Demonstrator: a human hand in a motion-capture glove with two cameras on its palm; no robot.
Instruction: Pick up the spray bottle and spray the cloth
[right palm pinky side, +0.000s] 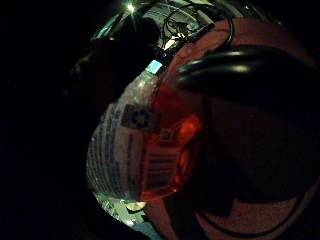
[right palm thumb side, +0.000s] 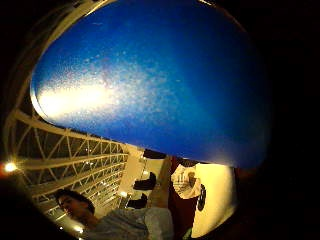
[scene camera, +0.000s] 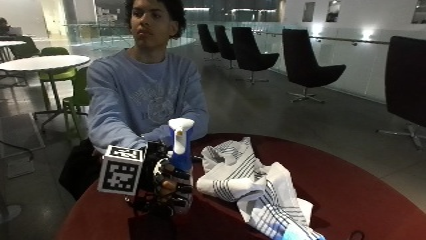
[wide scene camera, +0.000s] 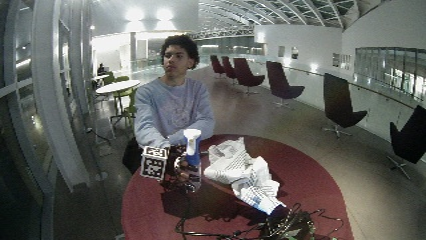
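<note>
A round red table (scene camera: 346, 185) bears a crumpled striped cloth (scene camera: 256, 187). Just left of the cloth, the gloved right hand (scene camera: 163, 182) has its fingers curled around an upright spray bottle (scene camera: 180, 145), held above the table.

The upright plastic spray bottle (scene camera: 180, 150) has a matt white trigger head over a smooth, glossy blue neck; its lower body is clear plastic under a printed paper label. The black-gloved right hand (scene camera: 165, 182), curled round the bottle, shows matt fabric with plastic fittings. The crumpled white cloth with dark stripes (scene camera: 249, 182) is soft woven fabric, lying in folds. The round dark red table (scene camera: 346, 190) has a smooth, low-sheen surface.
</note>
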